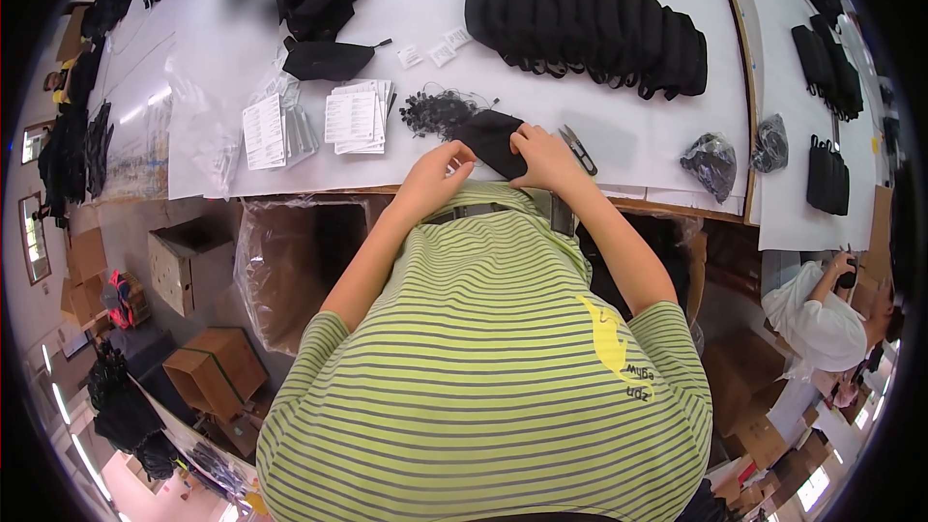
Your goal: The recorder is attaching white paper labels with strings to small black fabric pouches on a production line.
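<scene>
A black fabric pouch (494,141) lies at the table's near edge, in front of my body. My right hand (544,159) grips its right side, with thumb and fingers closed on the cloth. At the pouch's left edge is my left hand (437,174), its fingers curled in toward the thumb; whatever sits between the tips is too small to make out. Just beyond, a tangled heap of small black tags on strings (440,112) touches the pouch area. Thread snips (579,149) rest to the right of my right hand.
Left of the heap stand stacks of white printed cards (358,118). Behind them lie another black pouch (329,60) and small white packets (443,53). A long row of black pouches (587,29) fills the back right. Bagged black pieces (710,164) sit right; a person (820,314) works beyond.
</scene>
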Available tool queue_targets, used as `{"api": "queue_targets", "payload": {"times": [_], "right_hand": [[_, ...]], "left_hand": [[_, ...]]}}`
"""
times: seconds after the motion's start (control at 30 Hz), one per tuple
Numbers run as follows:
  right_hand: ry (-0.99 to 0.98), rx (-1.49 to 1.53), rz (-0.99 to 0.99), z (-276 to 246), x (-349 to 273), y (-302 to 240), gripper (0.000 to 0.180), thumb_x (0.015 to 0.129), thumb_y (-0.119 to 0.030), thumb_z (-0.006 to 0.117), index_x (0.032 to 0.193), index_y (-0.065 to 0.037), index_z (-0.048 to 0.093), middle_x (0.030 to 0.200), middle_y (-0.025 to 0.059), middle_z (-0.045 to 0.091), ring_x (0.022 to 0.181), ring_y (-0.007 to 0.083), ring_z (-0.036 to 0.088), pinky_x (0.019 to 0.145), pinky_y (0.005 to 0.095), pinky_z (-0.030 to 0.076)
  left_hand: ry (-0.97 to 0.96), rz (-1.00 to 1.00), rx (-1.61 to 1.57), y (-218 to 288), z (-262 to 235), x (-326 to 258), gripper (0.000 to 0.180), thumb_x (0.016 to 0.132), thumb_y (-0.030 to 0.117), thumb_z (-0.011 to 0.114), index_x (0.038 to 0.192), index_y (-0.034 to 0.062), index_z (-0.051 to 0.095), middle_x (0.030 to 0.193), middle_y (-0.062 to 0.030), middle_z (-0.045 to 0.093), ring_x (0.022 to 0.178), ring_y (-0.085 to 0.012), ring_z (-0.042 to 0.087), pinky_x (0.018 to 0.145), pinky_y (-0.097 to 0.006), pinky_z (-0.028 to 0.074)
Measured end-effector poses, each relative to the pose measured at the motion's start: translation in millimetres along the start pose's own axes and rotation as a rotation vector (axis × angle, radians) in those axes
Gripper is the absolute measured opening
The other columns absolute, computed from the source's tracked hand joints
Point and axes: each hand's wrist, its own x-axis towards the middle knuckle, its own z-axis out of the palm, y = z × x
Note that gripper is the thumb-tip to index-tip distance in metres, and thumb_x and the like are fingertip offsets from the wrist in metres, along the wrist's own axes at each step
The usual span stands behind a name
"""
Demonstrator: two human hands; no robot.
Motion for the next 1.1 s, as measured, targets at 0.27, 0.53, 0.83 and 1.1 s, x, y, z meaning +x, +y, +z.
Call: {"api": "queue_targets", "payload": {"times": [0.27, 0.53, 0.83, 1.1], "right_hand": [[0.087, 0.151, -0.198, 1, -5, 33, 0.019, 0.071, -0.021, 0.070, 0.081, -0.011, 0.058, 0.089, 0.0047, 0.056, 0.090, 0.0242, 0.057, 0.070, 0.0357, 0.046], [0.370, 0.465, -0.036, -91, -43, -26, 0.010, 0.082, -0.012, 0.063, 0.088, -0.005, 0.060, 0.077, 0.0098, 0.064, 0.068, 0.0262, 0.062, 0.061, 0.0324, 0.048], [0.427, 0.258, -0.188, -144, -71, -71, 0.009, 0.081, -0.006, 0.064, 0.087, -0.001, 0.060, 0.074, 0.0094, 0.063, 0.065, 0.0187, 0.063, 0.061, 0.0268, 0.049], [0.615, 0.387, -0.202, -145, -73, -84, 0.010, 0.080, -0.010, 0.064, 0.083, -0.004, 0.056, 0.070, 0.0092, 0.059, 0.057, 0.0265, 0.056, 0.053, 0.0324, 0.044]], "left_hand": [[-0.053, 0.033, 0.042, 2, 1, 1, 0.016, 0.085, 0.014, 0.059, 0.097, 0.0037, 0.058, 0.089, -0.0063, 0.062, 0.086, -0.0186, 0.058, 0.078, -0.029, 0.045], [0.285, 0.485, 0.435, 52, 3, 1, 0.035, 0.075, 0.012, 0.069, 0.108, 0.0089, 0.057, 0.114, -0.0046, 0.053, 0.107, -0.0248, 0.044, 0.090, -0.036, 0.034], [0.644, 0.717, 0.532, 78, -4, -6, 0.045, 0.067, 0.013, 0.078, 0.107, 0.0119, 0.057, 0.108, -0.0032, 0.055, 0.101, -0.0225, 0.045, 0.085, -0.035, 0.032], [0.557, 0.781, 0.510, 85, -17, -14, 0.037, 0.062, 0.009, 0.073, 0.097, 0.0115, 0.062, 0.095, 0.0014, 0.061, 0.092, -0.0208, 0.053, 0.083, -0.034, 0.033]]}}
